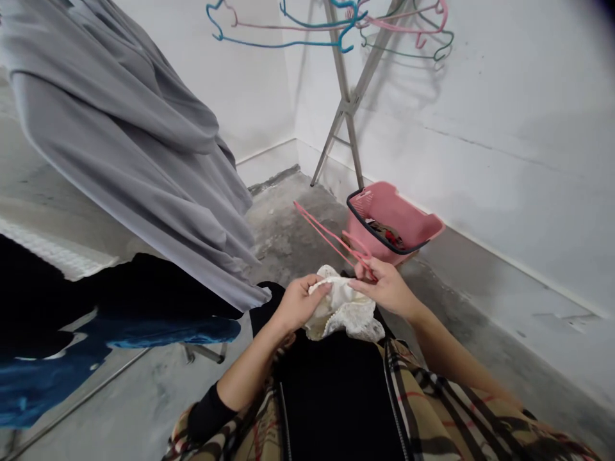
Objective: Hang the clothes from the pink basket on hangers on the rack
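Note:
A small white lace garment [353, 318] is gathered in front of my body; its exact kind I cannot make out. My left hand [305, 299] pinches its left edge between thumb and fingers. On the other side, my right hand [382, 287] grips the garment's upper right edge and also has a pink clothes hanger [323, 232] in its fingers. The hanger points away to the upper left, apart from the cloth. Folds of the garment hang below both hands.
Beyond my right hand a pink laundry basket [396, 214] with clothes inside stands by the wall. Blue, pink and green hangers [283, 45] hang from a metal drying rack [346, 105]. At left hang a large grey cloth [129, 121] and dark and blue garments [168, 330].

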